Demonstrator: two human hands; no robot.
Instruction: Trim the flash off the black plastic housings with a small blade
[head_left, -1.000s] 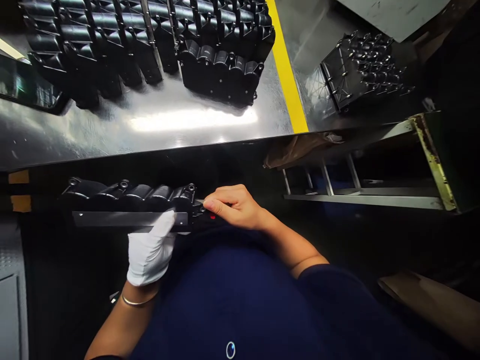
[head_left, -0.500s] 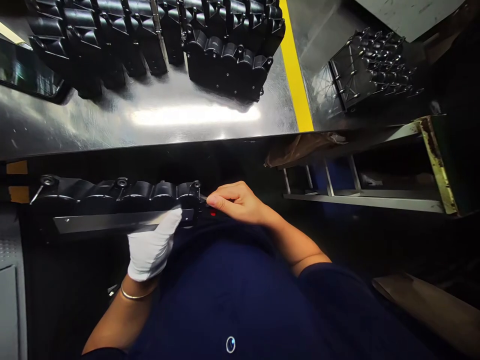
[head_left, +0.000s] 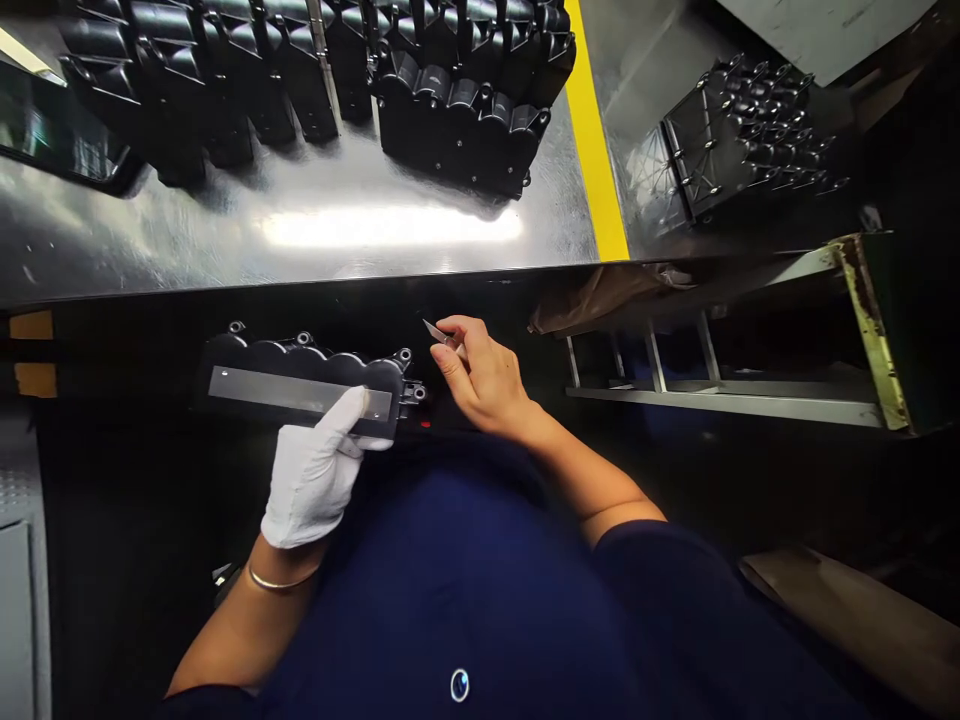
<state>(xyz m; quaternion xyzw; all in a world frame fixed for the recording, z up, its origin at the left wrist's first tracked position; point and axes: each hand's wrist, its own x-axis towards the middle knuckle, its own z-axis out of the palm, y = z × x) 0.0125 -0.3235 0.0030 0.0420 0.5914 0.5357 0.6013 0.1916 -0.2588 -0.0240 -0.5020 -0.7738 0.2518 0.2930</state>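
My left hand (head_left: 319, 470), in a white glove, grips a black moulded plastic part (head_left: 251, 365) near its right end, thumb on top. The part has a scalloped upper edge, screw eyes and a flat grey strip along its face. It is held up in front of my body, below the table edge. Just right of it, my bare right hand (head_left: 484, 375) pinches a small craft knife (head_left: 439, 334), its pointed blade up and to the left. Blade and part are apart. Most of the knife's handle is hidden in my fingers.
Rows of similar black parts (head_left: 457, 140) stand on the shiny metal table (head_left: 360, 255). A yellow stripe (head_left: 596, 180) crosses the table, with another stack of black parts (head_left: 720, 150) beyond it. A metal frame (head_left: 720, 398) is at right, below the table.
The black part has turned its flat face toward me, its left end swinging closer to the middle. My right hand has moved up and away from the part's end, showing the knife blade.
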